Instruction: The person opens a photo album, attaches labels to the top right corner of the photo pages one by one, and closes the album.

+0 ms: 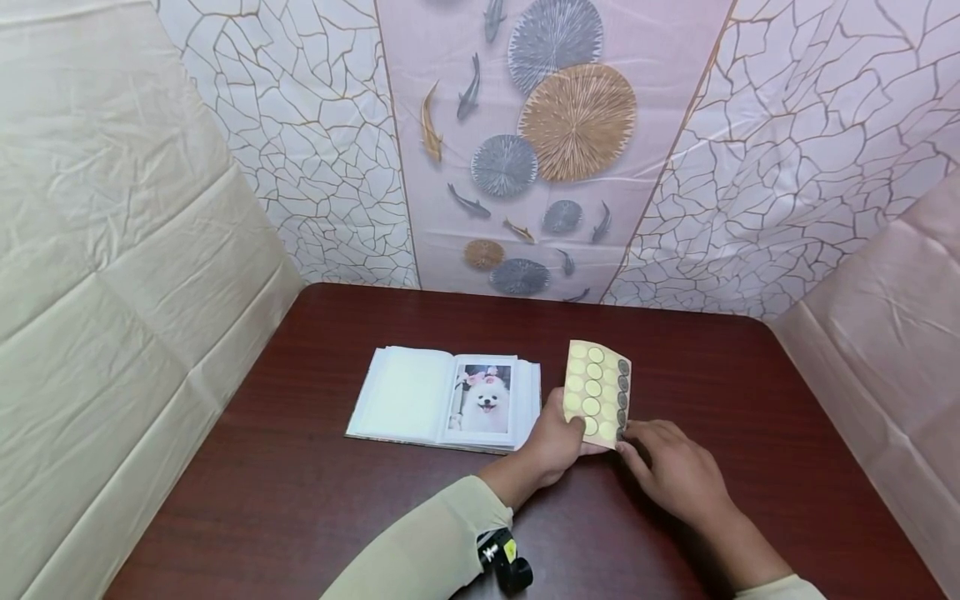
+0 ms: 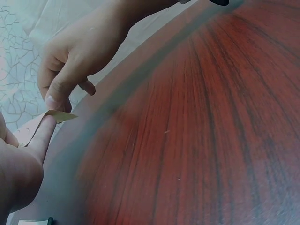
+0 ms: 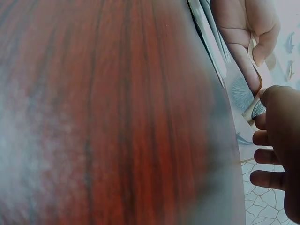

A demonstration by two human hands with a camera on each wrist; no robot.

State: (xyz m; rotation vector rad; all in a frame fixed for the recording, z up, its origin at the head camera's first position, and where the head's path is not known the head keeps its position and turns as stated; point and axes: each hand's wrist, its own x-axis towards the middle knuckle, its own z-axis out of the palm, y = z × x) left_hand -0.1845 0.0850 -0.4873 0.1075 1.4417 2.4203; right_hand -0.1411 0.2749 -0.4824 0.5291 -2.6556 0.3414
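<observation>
My left hand [image 1: 553,440] holds a sheet of round stickers [image 1: 592,392], thumb on its front near the lower left edge. Pale yellow rounds fill most of the sheet, and a column of dark grey patterned ones runs down its right side. At the lower right corner, the thumb and forefinger of my right hand [image 1: 678,471] pinch the sheet's edge by the lowest grey sticker [image 3: 258,108]. The right wrist view has the other right fingers spread loosely below. In the left wrist view the corner of the sheet bends over a left finger [image 2: 43,136].
An open photo album [image 1: 408,396] lies left of the hands, showing a picture of a white fluffy dog [image 1: 486,404]. Dark red wooden table [image 1: 300,492] lies under everything. Patterned cloth [image 1: 517,208] hangs behind, with plain cloth at both sides.
</observation>
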